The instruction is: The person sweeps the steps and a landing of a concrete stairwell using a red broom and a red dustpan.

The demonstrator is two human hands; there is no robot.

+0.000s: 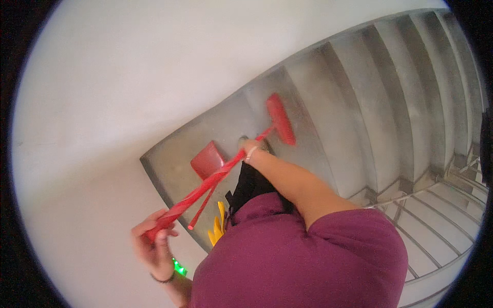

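A red push broom slants across the middle of the view, its striped handle (pixel 200 188) running from lower left to upper right. Around the top end of the handle my left hand (pixel 152 240) is curled, slightly blurred. Lower down, near the broom head, my right hand (pixel 250 148) grips the same handle. The red broom head (pixel 281 120) is over the grey landing beside the first step edge; whether its bristles touch the floor, I cannot tell. A red dustpan (pixel 208 159) stands on the landing left of the broom handle, its thin handle (pixel 202 208) passing partly behind it.
Grey stairs (pixel 385 100) curve away at the right, bordered by a metal railing (pixel 431 227). A white wall (pixel 115 77) bounds the landing (pixel 169 161). Yellow gloves (pixel 217 227) hang at my waist. A green light (pixel 180 266) glows beside my left wrist.
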